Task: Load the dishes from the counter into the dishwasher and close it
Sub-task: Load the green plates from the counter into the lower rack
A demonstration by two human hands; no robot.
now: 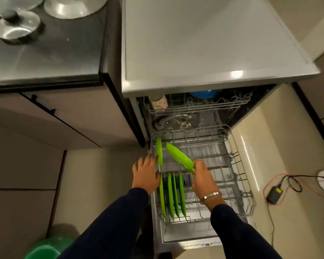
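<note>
1. Plainly, loading is under way: the dishwasher (204, 116) stands open with its lower rack (239, 176) pulled out over the lowered door, so closing is not yet done.
2. Four green plates (173, 196) stand upright on edge in the near left part of that rack, close together in a row.
3. Two more green plates are in hand. The left hand (144, 172) touches the upright plate (159, 151) at the rack's far left edge; its fingers are spread, and whether the thumb pinches the rim I cannot tell.
4. The right hand (202, 176) grips the tilted plate (179, 157) by its near edge, fingers curled on it, above the rack's middle and not yet in a slot.
5. That makes six green plates counted in all.
6. In the upper rack (200, 106) sit a patterned cup (159, 103) and something blue (204, 94), partly hidden.
7. On the counter (45, 57), several steel vessels (17, 28) remain at the far left, at least three, so I judge a fair share of loading is left.
</note>
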